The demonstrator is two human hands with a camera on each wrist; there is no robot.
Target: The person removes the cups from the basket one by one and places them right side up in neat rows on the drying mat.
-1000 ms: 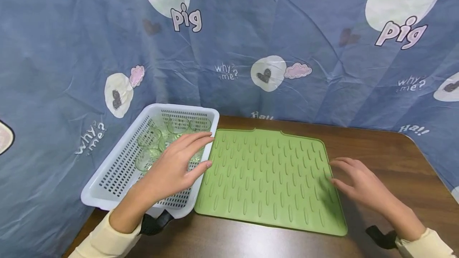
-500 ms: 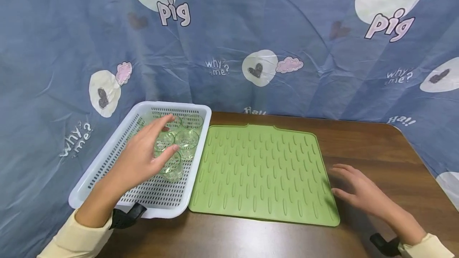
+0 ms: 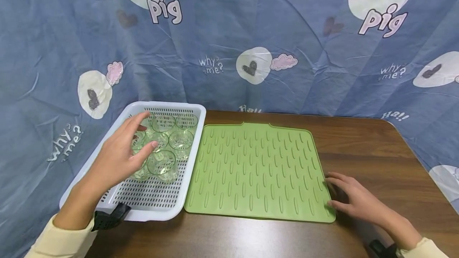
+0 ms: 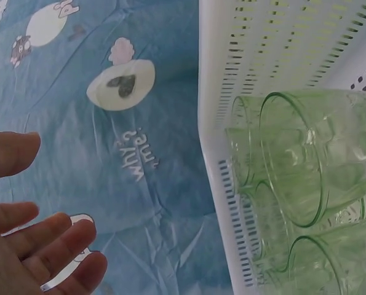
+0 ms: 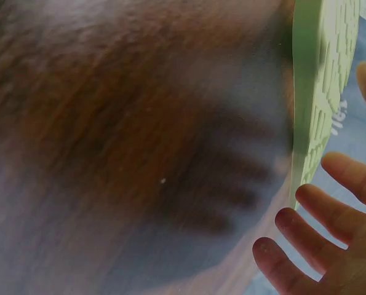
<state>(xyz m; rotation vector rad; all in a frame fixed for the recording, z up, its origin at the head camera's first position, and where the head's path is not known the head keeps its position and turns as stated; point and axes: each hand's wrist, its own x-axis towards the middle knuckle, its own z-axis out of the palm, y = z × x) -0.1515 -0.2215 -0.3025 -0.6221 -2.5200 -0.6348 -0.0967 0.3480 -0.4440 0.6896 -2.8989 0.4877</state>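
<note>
Above the left part of a white perforated plastic basket (image 3: 193,158) hovers my left hand (image 3: 116,156), thumb and fingers apart and holding nothing. Several clear green-tinted glasses (image 3: 162,162) stand grouped inside, some partly hidden behind that hand. The left wrist view shows the glasses (image 4: 324,153) with their round rims, apart from my fingers. Beside the basket a green ridged mat (image 3: 258,170) lies flat on the table. At its right edge is my right hand (image 3: 358,200), fingers loosely spread; whether the fingertips touch the mat cannot be told.
A brown wooden table (image 3: 358,142) carries the basket and mat. Behind it hangs a blue printed cloth (image 3: 215,31), which also runs down the left side, close to the basket. The basket's raised walls surround the glasses.
My left hand has moved left across the basket, uncovering glasses on its right side. The right hand has shifted slightly down along the mat's edge. The head view has turned slightly right.
</note>
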